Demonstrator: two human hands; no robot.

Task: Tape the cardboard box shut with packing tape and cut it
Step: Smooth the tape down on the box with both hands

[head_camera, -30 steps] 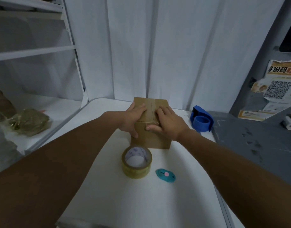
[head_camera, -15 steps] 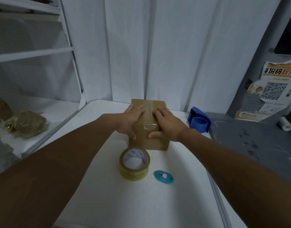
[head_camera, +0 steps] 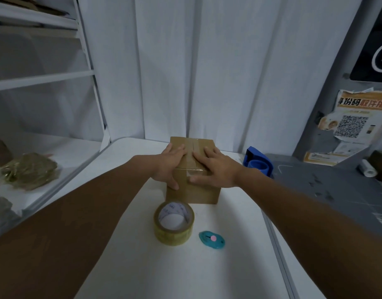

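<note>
A small brown cardboard box (head_camera: 198, 193) stands on the white table (head_camera: 185, 272), its flaps down and a strip of clear tape along the top seam and over the front edge. My left hand (head_camera: 170, 162) lies flat on the box's left top, thumb down the front face. My right hand (head_camera: 216, 167) presses flat on the right top, thumb across the tape end on the front. A roll of yellowish packing tape (head_camera: 174, 223) lies flat just in front of the box. A teal cutter with a pink button (head_camera: 212, 239) lies right of the roll.
A blue tape dispenser (head_camera: 259, 161) sits at the table's back right. A grey surface (head_camera: 337, 190) adjoins on the right, with a small white roll (head_camera: 367, 171) and posters on the wall. White shelves on the left hold a crumpled plastic bag (head_camera: 28, 170). White curtains hang behind.
Both hands stay pressed on the box top; my right thumb has shifted slightly along the front tape end. The view has tilted a little upward.
</note>
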